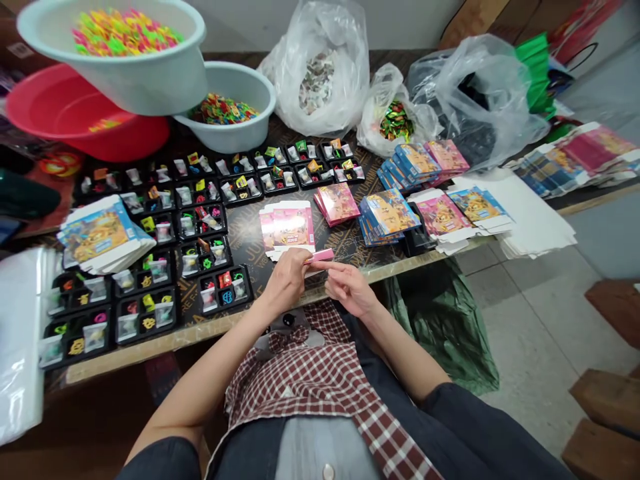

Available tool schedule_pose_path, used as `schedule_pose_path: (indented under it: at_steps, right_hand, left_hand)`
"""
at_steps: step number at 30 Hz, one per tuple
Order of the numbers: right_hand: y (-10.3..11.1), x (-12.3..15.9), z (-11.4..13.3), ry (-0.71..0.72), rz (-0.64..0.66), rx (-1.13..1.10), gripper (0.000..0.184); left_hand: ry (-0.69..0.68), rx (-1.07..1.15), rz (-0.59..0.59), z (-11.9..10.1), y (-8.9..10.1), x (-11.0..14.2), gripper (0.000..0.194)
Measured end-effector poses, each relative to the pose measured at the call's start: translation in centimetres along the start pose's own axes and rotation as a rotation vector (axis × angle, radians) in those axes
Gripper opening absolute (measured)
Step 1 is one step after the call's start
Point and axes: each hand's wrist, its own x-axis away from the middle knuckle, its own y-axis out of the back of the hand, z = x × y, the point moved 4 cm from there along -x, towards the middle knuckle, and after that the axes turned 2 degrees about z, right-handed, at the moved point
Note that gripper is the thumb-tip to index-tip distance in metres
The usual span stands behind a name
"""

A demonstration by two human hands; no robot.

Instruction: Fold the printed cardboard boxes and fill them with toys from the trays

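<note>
My left hand (290, 279) is closed in a pinch on a small pink carton (323, 255), seen nearly edge-on above the table's front edge. My right hand (351, 288) has its index finger stretched out to the near side of that carton, close to my left fingertips. Its other fingers curl loosely, with nothing visible in them. Just beyond my hands lies a stack of flat pink cartons (287, 227) with white flaps. Folded pink boxes (336, 203) are stacked to its right, beside a pile of blue boxes (387, 213).
Black compartment trays (225, 288) with small toys and sachets cover the left side. Flat blue cartons (103, 233) lie over some. Basins (230, 130) of colourful pieces and plastic bags (325, 73) line the back. More flat cartons (445, 217) are at right; a green bag (445, 327) hangs below.
</note>
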Motion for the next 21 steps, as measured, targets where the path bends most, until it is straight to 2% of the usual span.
schedule_pose_path:
  at_steps: [7, 10, 13, 16, 18, 21]
  right_hand:
    - [1.4, -0.9, -0.6, -0.043, 0.024, -0.055, 0.032]
    - [1.6, -1.2, -1.0, -0.031, 0.004, 0.015, 0.037]
    - [1.6, -0.8, -0.2, 0.028, -0.055, 0.343, 0.037]
    - [1.1, 0.7, 3.0, 0.117, -0.018, 0.78, 0.027]
    - [1.3, 1.2, 6.6, 0.245, -0.021, 0.954, 0.023]
    - [3.7, -0.9, 13.4, 0.545, -0.191, 1.152, 0.026]
  left_hand:
    - [0.03, -0.024, 0.141, 0.0, -0.2, 0.0, 0.032]
    - [0.046, -0.034, 0.094, -0.2, -0.4, -0.2, 0.026]
    - [0.112, -0.053, -0.003, 0.0, -0.7, -0.3, 0.018]
    - [0.151, -0.054, -0.03, 0.2, -1.1, -0.4, 0.017]
    - [0.179, -0.014, -0.004, 0.4, -0.8, -0.6, 0.015]
    - [0.21, 0.125, 0.053, 0.2, 0.6, -1.0, 0.025]
